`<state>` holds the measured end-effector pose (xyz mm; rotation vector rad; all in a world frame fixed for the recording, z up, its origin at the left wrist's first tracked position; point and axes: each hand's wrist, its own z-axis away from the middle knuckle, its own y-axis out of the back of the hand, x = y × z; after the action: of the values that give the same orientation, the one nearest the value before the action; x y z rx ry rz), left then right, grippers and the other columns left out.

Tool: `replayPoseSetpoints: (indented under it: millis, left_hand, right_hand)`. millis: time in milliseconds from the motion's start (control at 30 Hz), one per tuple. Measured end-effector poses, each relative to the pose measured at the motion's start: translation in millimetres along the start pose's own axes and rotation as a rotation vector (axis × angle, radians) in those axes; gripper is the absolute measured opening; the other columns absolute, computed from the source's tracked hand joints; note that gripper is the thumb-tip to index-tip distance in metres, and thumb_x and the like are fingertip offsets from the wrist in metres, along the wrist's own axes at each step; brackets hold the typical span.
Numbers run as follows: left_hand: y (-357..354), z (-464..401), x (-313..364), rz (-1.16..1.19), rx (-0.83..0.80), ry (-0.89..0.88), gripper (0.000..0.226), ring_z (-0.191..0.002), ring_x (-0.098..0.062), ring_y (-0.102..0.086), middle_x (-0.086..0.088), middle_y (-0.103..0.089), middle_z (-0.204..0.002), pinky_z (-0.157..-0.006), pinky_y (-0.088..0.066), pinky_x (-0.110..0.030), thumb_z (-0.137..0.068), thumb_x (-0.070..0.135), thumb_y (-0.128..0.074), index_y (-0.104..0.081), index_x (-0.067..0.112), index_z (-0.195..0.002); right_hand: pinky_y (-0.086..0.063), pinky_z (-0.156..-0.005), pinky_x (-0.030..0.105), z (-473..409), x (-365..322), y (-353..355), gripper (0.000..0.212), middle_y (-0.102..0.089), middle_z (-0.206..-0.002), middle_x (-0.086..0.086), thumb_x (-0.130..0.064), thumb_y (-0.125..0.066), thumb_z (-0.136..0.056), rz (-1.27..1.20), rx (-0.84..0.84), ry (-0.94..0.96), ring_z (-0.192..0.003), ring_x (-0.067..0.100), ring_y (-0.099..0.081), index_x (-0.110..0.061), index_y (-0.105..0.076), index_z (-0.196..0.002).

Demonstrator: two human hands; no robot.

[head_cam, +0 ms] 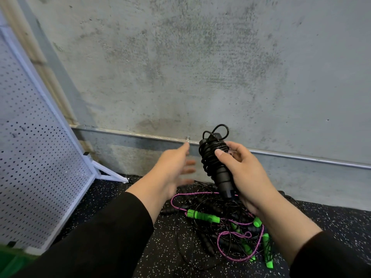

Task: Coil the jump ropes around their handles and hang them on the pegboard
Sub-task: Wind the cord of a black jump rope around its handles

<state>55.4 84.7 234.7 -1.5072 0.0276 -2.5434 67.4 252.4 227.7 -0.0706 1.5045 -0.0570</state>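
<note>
At frame centre, coiled black rope [215, 159] is gripped by right hand [246, 173], fingers curled around handles; left hand [172, 167] spread, empty. Loop should be kept pinned, carried to pegboard [36, 157] at 9 o'clock.

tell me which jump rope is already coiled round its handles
The black jump rope gripped in the right hand, held up by the wall. The green-handled rope and the others lie loose and tangled on the floor.

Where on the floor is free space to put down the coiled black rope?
Bare floor lies between the pegboard and the rope pile; another strip right of the pile, along the wall. Crowded under the right hand.
</note>
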Motion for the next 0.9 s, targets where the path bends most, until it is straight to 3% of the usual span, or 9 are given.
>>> replayPoseSetpoints:
  millis: [100, 167, 267, 400, 533, 633, 700, 800, 900]
  left_hand:
    - [-2.4, 1.1, -9.2, 0.034, -0.171, 0.031, 0.036, -0.091, -0.022, -0.062, -0.004, -0.069, -0.095, -0.083, -0.050, -0.043, -0.101, 0.047, -0.056, -0.069, 0.015, -0.112]
    - [-0.3, 0.4, -7.5, 0.064, -0.121, -0.052, 0.033, -0.090, -0.020, -0.061, -0.001, -0.070, -0.093, -0.080, -0.049, -0.039, -0.101, 0.041, -0.059, -0.072, 0.014, -0.114]
    - [13.3, -0.5, -6.5, 0.070, -0.036, -0.136, 0.023, -0.072, -0.010, -0.063, 0.006, -0.070, -0.078, -0.062, -0.050, -0.026, -0.100, 0.033, -0.063, -0.071, 0.012, -0.105]
    - [37.6, -3.6, -12.9, 0.013, 0.036, -0.140, 0.015, -0.081, -0.012, -0.065, 0.003, -0.070, -0.088, -0.065, -0.048, -0.030, -0.099, 0.028, -0.064, -0.069, 0.015, -0.104]
    - [69.6, -6.7, -20.2, -0.202, -0.024, -0.163, 0.030, -0.102, -0.015, -0.068, 0.000, -0.072, -0.109, -0.085, -0.053, -0.031, -0.089, 0.026, -0.074, -0.062, 0.020, -0.115]
    - [95.2, -15.6, -28.9, -0.425, -0.022, -0.190, 0.052, -0.103, -0.010, -0.066, 0.004, -0.068, -0.112, -0.091, -0.054, -0.027, -0.081, 0.030, -0.083, -0.052, 0.025, -0.122]
    - [114.7, -31.2, -36.5, -0.558, 0.000, -0.192, 0.068, -0.107, -0.013, -0.066, 0.002, -0.068, -0.116, -0.098, -0.053, -0.034, -0.076, 0.030, -0.087, -0.050, 0.020, -0.131]
    - [147.6, -54.6, -51.9, -0.676, 0.008, -0.163, 0.086, -0.108, -0.016, -0.066, -0.001, -0.069, -0.116, -0.100, -0.053, -0.042, -0.067, 0.026, -0.091, -0.044, 0.013, -0.137]
    - [183.6, -70.8, -75.9, -0.743, 0.051, -0.130, 0.080, -0.108, -0.017, -0.063, 0.001, -0.064, -0.114, -0.094, -0.053, -0.032, -0.069, 0.021, -0.090, -0.042, 0.012, -0.133]
  right_hand:
    - [-0.058, -0.087, 0.050, 1.9, 2.3, -15.1, 0.034, -0.075, -0.106, 0.009, -0.020, -0.066, -0.097, -0.160, 0.007, -0.076, -0.092, 0.027, -0.072, -0.014, -0.060, -0.129]
    - [-0.060, -0.086, 0.049, 3.4, 5.1, -25.6, 0.035, -0.077, -0.104, 0.006, -0.019, -0.064, -0.098, -0.169, -0.022, -0.103, -0.093, 0.024, -0.073, -0.010, -0.058, -0.132]
    - [-0.058, -0.091, 0.056, 2.6, 15.2, -43.0, 0.033, -0.077, -0.106, 0.005, -0.024, -0.065, -0.098, -0.100, -0.006, -0.121, -0.099, 0.025, -0.074, -0.009, -0.060, -0.128]
    - [-0.059, -0.086, 0.057, 1.8, 30.1, -70.3, 0.020, -0.078, -0.097, 0.005, -0.022, -0.066, -0.098, -0.068, 0.032, -0.175, -0.093, 0.028, -0.075, -0.012, -0.067, -0.115]
    - [-0.062, -0.084, 0.047, -3.8, 48.5, -94.5, 0.016, -0.078, -0.089, 0.004, -0.018, -0.066, -0.098, -0.085, 0.057, -0.247, -0.088, 0.022, -0.076, -0.010, -0.068, -0.111]
    - [-0.062, -0.084, 0.041, -11.2, 72.9, -116.9, 0.022, -0.076, -0.101, 0.014, -0.020, -0.065, -0.099, -0.100, 0.057, -0.372, -0.094, 0.026, -0.075, -0.004, -0.067, -0.113]
    - [-0.062, -0.082, 0.038, -18.4, 90.5, -133.8, 0.022, -0.075, -0.104, 0.015, -0.023, -0.060, -0.102, -0.134, 0.051, -0.444, -0.097, 0.027, -0.074, -0.004, -0.067, -0.110]
    - [-0.060, -0.082, 0.036, -27.7, 116.6, -160.7, 0.031, -0.077, -0.104, 0.010, -0.030, -0.047, -0.108, -0.139, -0.035, -0.513, -0.095, 0.023, -0.074, -0.008, -0.067, -0.113]
    - [-0.057, -0.086, 0.038, -32.7, 154.0, -186.9, 0.031, -0.074, -0.110, 0.007, -0.033, -0.043, -0.109, -0.120, -0.170, -0.613, -0.097, 0.021, -0.072, -0.013, -0.064, -0.121]
